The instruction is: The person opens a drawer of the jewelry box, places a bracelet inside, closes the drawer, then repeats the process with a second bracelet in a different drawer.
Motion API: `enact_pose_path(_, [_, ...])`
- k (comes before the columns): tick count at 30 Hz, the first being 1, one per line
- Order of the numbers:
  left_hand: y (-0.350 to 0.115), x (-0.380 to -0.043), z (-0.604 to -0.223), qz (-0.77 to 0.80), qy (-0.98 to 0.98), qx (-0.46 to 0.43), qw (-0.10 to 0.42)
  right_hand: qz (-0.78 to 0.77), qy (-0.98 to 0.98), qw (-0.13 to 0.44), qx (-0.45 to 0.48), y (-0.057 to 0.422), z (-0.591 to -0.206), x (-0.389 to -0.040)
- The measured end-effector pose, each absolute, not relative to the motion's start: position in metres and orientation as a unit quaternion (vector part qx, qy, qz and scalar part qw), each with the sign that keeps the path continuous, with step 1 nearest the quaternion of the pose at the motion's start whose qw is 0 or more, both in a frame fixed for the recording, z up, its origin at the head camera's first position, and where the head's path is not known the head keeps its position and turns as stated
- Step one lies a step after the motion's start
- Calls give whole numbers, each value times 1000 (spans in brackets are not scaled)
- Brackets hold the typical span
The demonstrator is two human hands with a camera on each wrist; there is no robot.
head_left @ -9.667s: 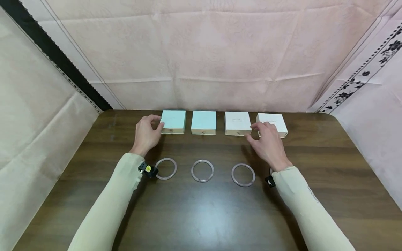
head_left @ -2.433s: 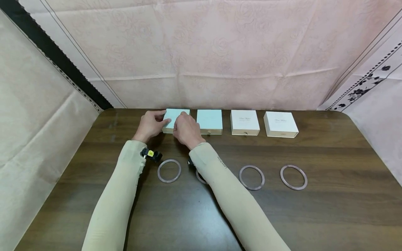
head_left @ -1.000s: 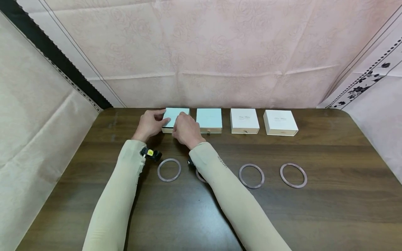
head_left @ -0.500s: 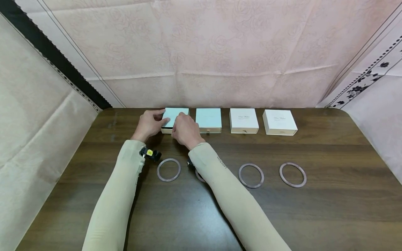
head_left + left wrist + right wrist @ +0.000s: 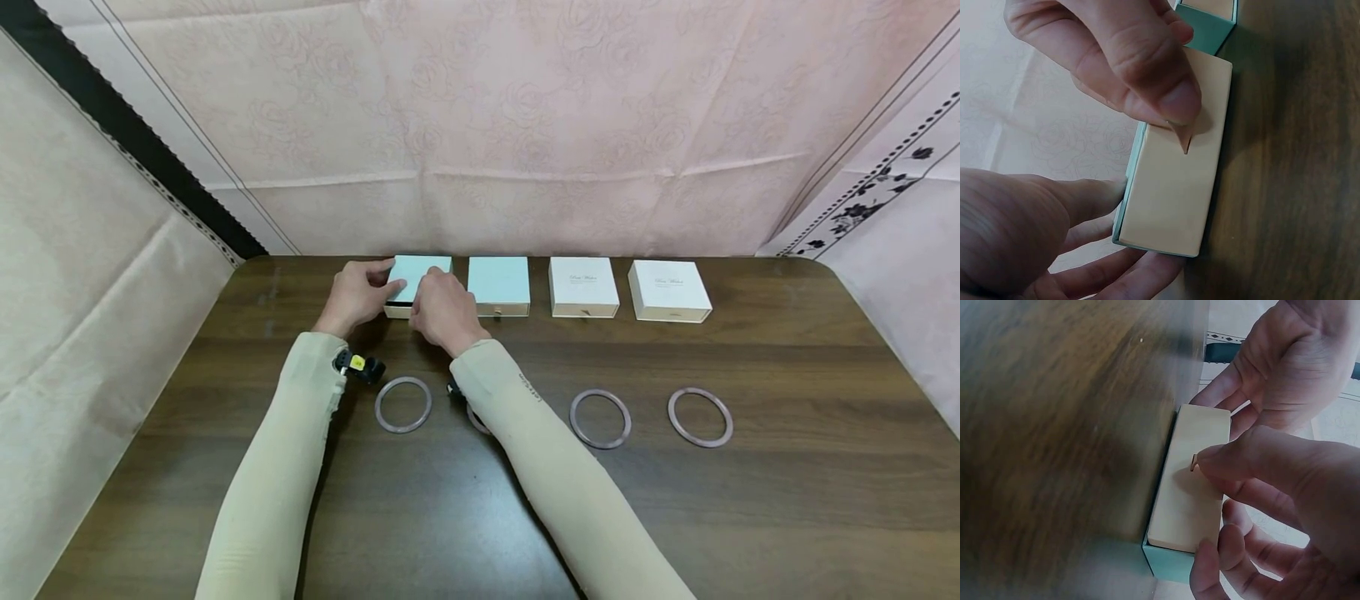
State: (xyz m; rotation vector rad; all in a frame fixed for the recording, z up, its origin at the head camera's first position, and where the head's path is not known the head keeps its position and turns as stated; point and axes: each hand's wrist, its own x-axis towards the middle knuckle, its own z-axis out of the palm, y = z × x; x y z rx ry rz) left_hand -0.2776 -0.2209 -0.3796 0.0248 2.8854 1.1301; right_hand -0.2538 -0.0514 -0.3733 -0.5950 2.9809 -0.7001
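From the head view, your left hand [image 5: 354, 297] grips the leftmost turquoise box [image 5: 412, 273] near the table's [image 5: 765, 483] far edge; from the left wrist, your right hand [image 5: 1125, 56] pinches its tab [image 5: 1181, 136]; from the right wrist, its cream front [image 5: 1175, 509] protrudes slightly.

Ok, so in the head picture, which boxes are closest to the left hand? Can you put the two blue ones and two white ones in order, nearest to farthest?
From the left hand:
1. Left blue box: held by that hand.
2. Right blue box: next to the right.
3. Left white box: farther right.
4. Right white box: right end of the row.
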Motion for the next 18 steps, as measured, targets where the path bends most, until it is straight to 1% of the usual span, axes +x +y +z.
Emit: enact_pose_path(18, [-222,-278,-379,371,928,2,32,-226,956,18,-186,-53,-372,-252])
